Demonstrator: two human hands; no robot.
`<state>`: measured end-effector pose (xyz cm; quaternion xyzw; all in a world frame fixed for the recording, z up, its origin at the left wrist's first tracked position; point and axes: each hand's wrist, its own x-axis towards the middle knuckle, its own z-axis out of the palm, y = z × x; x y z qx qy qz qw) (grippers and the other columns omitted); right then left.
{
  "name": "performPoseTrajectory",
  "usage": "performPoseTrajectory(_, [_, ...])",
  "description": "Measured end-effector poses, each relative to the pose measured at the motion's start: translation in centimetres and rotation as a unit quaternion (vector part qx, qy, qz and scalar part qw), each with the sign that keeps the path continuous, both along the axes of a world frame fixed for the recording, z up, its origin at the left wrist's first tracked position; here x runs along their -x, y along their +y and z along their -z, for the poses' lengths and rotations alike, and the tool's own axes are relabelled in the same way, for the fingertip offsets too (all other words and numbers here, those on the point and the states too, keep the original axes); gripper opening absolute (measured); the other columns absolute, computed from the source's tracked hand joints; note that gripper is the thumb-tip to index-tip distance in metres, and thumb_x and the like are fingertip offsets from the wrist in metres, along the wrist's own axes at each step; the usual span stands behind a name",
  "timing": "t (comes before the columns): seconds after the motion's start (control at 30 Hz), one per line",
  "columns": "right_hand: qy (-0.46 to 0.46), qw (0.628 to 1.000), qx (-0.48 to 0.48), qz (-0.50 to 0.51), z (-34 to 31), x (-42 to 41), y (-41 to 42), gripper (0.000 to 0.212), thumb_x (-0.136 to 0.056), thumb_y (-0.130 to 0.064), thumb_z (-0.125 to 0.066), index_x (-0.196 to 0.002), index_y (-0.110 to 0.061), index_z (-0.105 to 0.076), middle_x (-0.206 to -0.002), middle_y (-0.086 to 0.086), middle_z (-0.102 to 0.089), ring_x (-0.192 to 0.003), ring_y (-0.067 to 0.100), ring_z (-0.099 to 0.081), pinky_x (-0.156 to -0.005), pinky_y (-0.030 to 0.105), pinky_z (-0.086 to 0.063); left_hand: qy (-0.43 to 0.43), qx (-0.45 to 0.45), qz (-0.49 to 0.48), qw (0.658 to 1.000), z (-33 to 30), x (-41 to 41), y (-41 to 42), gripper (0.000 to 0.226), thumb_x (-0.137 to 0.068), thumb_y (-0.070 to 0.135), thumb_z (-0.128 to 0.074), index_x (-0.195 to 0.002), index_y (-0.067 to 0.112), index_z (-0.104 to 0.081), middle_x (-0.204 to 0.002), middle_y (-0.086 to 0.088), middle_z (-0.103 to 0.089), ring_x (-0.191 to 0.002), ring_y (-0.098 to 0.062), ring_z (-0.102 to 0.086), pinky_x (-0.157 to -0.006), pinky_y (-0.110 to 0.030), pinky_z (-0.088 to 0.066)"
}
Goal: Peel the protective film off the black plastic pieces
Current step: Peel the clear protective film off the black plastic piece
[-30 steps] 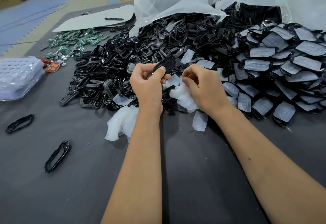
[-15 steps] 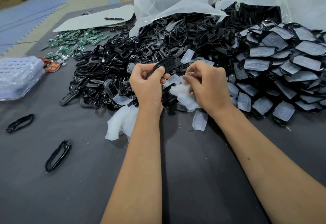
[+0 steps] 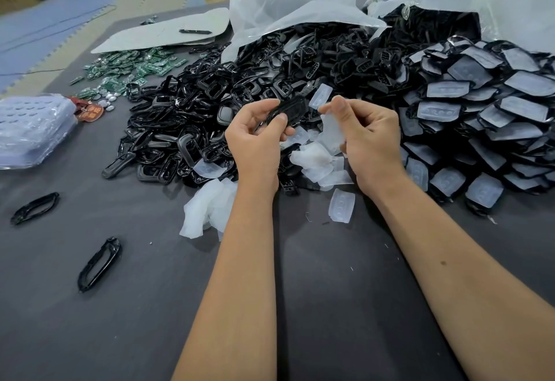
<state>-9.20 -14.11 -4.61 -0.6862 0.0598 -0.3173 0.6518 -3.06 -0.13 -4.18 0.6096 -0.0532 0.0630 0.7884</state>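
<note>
The likeliest slip, as I judged it, was the film (image 3: 332,131) tearing or springing back onto the piece (image 3: 289,109) if I pulled it sideways too fast, since it looked thin and limp. A second risk was my grip on the piece: I had it only by the fingertips, over a heap, so a hard tug could have flicked it out of my fingers and into the peeled pieces (image 3: 192,116), where I could not have told it from the rest. Dropping the film among the unpeeled pieces (image 3: 468,128) would also have muddled the sorting.

My left hand (image 3: 258,137) was curled round the black piece, thumb on the near face and fingertips behind it, clamped firmly. I held it above the middle of the bench (image 3: 330,305), just over the near edge of the heap. My right hand (image 3: 369,137) pinched the film between thumb and forefinger, the other fingers loosely folded beneath. The film hung down from that pinch; whether it was fully clear of the piece I could not tell, though a small gap showed between my two hands. Loose films (image 3: 318,164) lay on the bench just below my hands.
</note>
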Motion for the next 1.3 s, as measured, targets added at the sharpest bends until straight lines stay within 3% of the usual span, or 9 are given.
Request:
performPoseTrajectory(0.1, [0.017,0.992,-0.115,-0.052,0.03,-0.11,-0.05,0.022,-0.102,-0.032,-0.067,-0.098,-0.016,-0.081,-0.061,-0.002,-0.058,-0.051,0.009,-0.047,-0.046,0.022,-0.037,-0.002,-0.006,0.007,1.000,0.04,0.00,-0.06,0.020,-0.089,-0.010,-0.067,-0.101,0.005,-0.074,-0.085,-0.011,-0.068,-0.057,-0.015,-0.067,-0.057,-0.020,-0.051])
performPoseTrajectory(0.23, [0.030,0.980,-0.174,-0.092,0.27,-0.25,-0.21,0.018,-0.103,-0.021,-0.065,-0.106,-0.006,-0.075,-0.076,0.008,-0.073,-0.058,0.015,-0.060,-0.049,0.022,-0.044,-0.006,-0.008,0.006,1.000,0.08,0.02,-0.05,0.020,-0.089,-0.010,-0.067,-0.100,0.004,-0.073,-0.083,-0.010,-0.067,-0.058,-0.013,-0.067,-0.057,-0.020,-0.050])
performPoseTrajectory(0.5, [0.042,0.992,-0.080,-0.091,0.17,0.05,0.33,0.006,-0.098,-0.011,-0.071,-0.098,-0.006,-0.067,-0.079,0.010,-0.078,-0.065,0.022,-0.072,-0.046,0.024,-0.047,-0.007,0.018,-0.013,1.000,0.24,-0.18,-0.07,0.018,-0.089,-0.010,-0.068,-0.101,0.003,-0.073,-0.082,-0.006,-0.066,-0.059,-0.014,-0.066,-0.060,-0.021,-0.051])
performPoseTrajectory(0.67, [0.046,0.992,-0.098,-0.067,0.10,0.07,0.12,0.013,-0.097,-0.021,-0.074,-0.095,-0.009,-0.070,-0.058,0.003,-0.064,-0.046,0.014,-0.052,-0.042,0.021,-0.039,-0.009,0.025,0.000,1.000,0.35,-0.33,0.02,0.020,-0.089,-0.010,-0.069,-0.097,0.007,-0.074,-0.080,-0.002,-0.068,-0.060,-0.015,-0.067,-0.060,-0.021,-0.051])
performPoseTrajectory(0.83, [0.016,0.987,-0.131,-0.093,-0.29,0.19,0.27,0.015,-0.097,-0.020,-0.074,-0.095,-0.005,-0.072,-0.083,0.012,-0.075,-0.069,0.021,-0.068,-0.052,0.024,-0.051,-0.019,0.012,0.026,0.999,0.41,-0.24,0.03,0.018,-0.088,-0.013,-0.068,-0.098,0.001,-0.073,-0.084,-0.012,-0.071,-0.059,-0.016,-0.067,-0.059,-0.021,-0.053])
performPoseTrajectory(0.9, [0.010,0.991,-0.102,-0.081,-0.24,0.16,0.23,0.008,-0.094,-0.009,-0.075,-0.098,-0.003,-0.071,-0.083,0.010,-0.074,-0.073,0.020,-0.071,-0.055,0.024,-0.054,-0.033,-0.001,0.041,0.999,0.47,-0.29,-0.01,0.019,-0.087,-0.014,-0.068,-0.096,0.002,-0.073,-0.077,-0.008,-0.073,-0.058,-0.016,-0.067,-0.059,-0.022,-0.054])
performPoseTrajectory(1.0, [0.007,0.994,-0.078,-0.071,-0.14,0.18,0.20,0.019,-0.090,-0.002,-0.077,-0.108,-0.005,-0.069,-0.085,0.012,-0.074,-0.078,0.020,-0.073,-0.060,0.025,-0.056,-0.053,-0.023,0.057,0.997,0.62,-0.32,-0.14,0.022,-0.085,-0.014,-0.070,-0.095,0.006,-0.075,-0.073,-0.002,-0.073,-0.057,-0.015,-0.066,-0.062,-0.025,-0.056])
performPoseTrajectory(1.13, [0.014,0.994,-0.087,-0.061,-0.12,0.10,0.10,0.014,-0.090,-0.003,-0.078,-0.103,-0.002,-0.072,-0.087,0.015,-0.075,-0.077,0.022,-0.073,-0.060,0.026,-0.056,-0.054,-0.029,0.064,0.996,0.82,-0.32,-0.25,0.024,-0.084,-0.013,-0.071,-0.096,0.007,-0.076,-0.077,-0.003,-0.075,-0.059,-0.015,-0.067,-0.062,-0.025,-0.056])
performPoseTrajectory(1.3, [0.011,0.996,-0.085,-0.032,0.01,-0.08,-0.09,0.005,-0.089,-0.007,-0.080,-0.094,-0.007,-0.078,-0.078,0.001,-0.075,-0.069,0.012,-0.067,-0.056,0.024,-0.056,-0.055,-0.029,0.076,0.995,0.98,-0.35,-0.25,0.020,-0.085,-0.010,-0.073,-0.099,0.005,-0.076,-0.080,-0.006,-0.077,-0.059,-0.018,-0.069,-0.062,-0.026,-0.057])
